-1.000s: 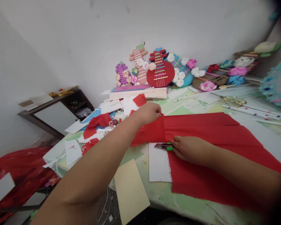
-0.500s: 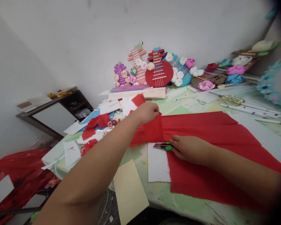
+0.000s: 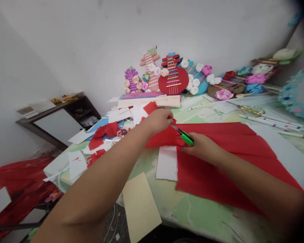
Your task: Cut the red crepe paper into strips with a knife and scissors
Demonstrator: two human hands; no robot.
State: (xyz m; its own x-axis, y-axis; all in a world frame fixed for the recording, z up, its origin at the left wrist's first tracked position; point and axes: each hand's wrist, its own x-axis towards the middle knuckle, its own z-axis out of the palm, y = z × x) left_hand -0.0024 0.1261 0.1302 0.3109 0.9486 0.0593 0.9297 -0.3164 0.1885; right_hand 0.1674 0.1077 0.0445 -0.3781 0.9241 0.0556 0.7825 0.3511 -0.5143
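A large red sheet (image 3: 207, 179) lies over the right half of the table, with a white card (image 3: 167, 163) showing at its left edge. My left hand (image 3: 162, 119) pinches the sheet's upper left part, fingers closed. The green utility knife (image 3: 186, 138) is in my right hand (image 3: 204, 146), its blade pointing up and left close to my left fingertips. Fingers of my right hand also rest on the red sheet. Whether the blade touches the material is too small to tell.
Craft instruments with paper flowers (image 3: 173, 79) lean on the wall. Golden scissors (image 3: 250, 110) and striped sticks (image 3: 276, 124) lie at right. Red scraps (image 3: 103, 133) are at left, a cream card (image 3: 142, 206) at the front edge, a dark cabinet (image 3: 58, 118) beyond.
The knife in my right hand has moved up and tilted towards my left fingers. The red sheet's near edge and the white card have shifted left and away from me.
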